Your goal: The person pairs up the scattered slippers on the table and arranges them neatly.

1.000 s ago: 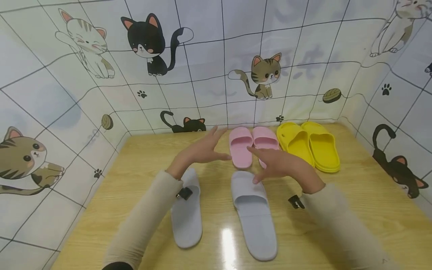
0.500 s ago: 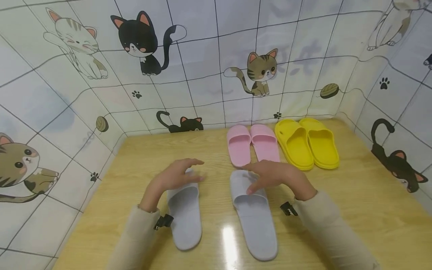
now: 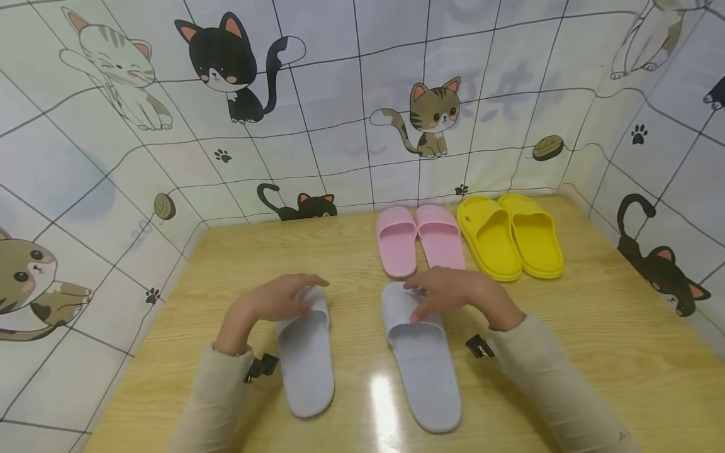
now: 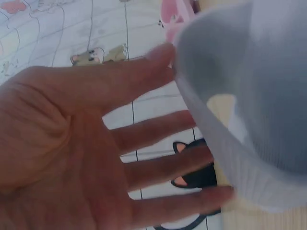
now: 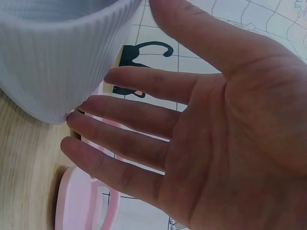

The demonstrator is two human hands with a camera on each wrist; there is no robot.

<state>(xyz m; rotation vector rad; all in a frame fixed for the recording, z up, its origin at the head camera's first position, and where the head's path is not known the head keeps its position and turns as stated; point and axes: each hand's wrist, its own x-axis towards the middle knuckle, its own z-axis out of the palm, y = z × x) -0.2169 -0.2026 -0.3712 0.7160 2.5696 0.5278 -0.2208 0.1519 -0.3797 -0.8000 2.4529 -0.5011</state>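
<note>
A pair of plain white slippers lies on the wooden table, toes toward the back wall. Over the strap of the left slipper [image 3: 308, 368] hovers my left hand [image 3: 269, 299]. Its fingers are spread and fairly straight in the left wrist view, with the thumb tip right at the edge of the strap [image 4: 252, 177]. My right hand [image 3: 450, 290] is at the toe end of the right slipper [image 3: 427, 380]. In the right wrist view its extended fingertips sit close beside the ribbed strap [image 5: 53, 57], and the thumb is on the other side. Neither hand grips anything.
Behind the right hand stands a pair of pink slippers [image 3: 396, 248], with yellow clogs [image 3: 538, 245] to their right. A cat-patterned sheet [image 3: 340, 119] walls the table [image 3: 243, 251] at the back and both sides.
My left hand has come back and to the left, down to the left slipper's strap. The right hand has lowered toward the right slipper's toe. The slippers have stayed in place.
</note>
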